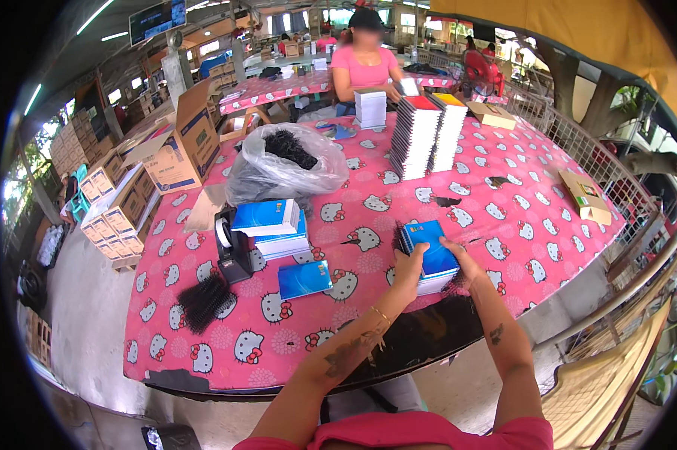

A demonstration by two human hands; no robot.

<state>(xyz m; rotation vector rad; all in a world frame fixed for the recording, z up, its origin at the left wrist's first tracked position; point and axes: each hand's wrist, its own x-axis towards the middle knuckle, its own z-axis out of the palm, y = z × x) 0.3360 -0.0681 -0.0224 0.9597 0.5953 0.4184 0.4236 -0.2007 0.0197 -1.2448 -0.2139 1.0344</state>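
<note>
Out at the left of the frame, a black bundle of wiry coils [205, 301] lay on the pink tablecloth [406, 202], and just above it, there stood the black tape dispenser [233, 255]! Right beside that, left of centre, came a pile of blue-covered books [267, 219], with a big clear plastic bag [259, 184] behind it and one blue booklet [305, 280] lying flat in front.

Then the centre of the action, just right of mid-frame: the blue notebook stack [437, 259], set between two hands! Its long axis slanted from upper left to lower right, with dark wiry bristles at its sides. The left hand [407, 270] gripped the left side, thumb over the top cover; the right hand [464, 264] pressed in from the right, its thumb at the cover's edge. Neither was nearer: both touched. The undersides of the fingers? Hidden, no telling.

Up beyond, two tall spiral-bound stacks [413, 139] towered, and at far right lay a flat brown carton piece [584, 199].
</note>
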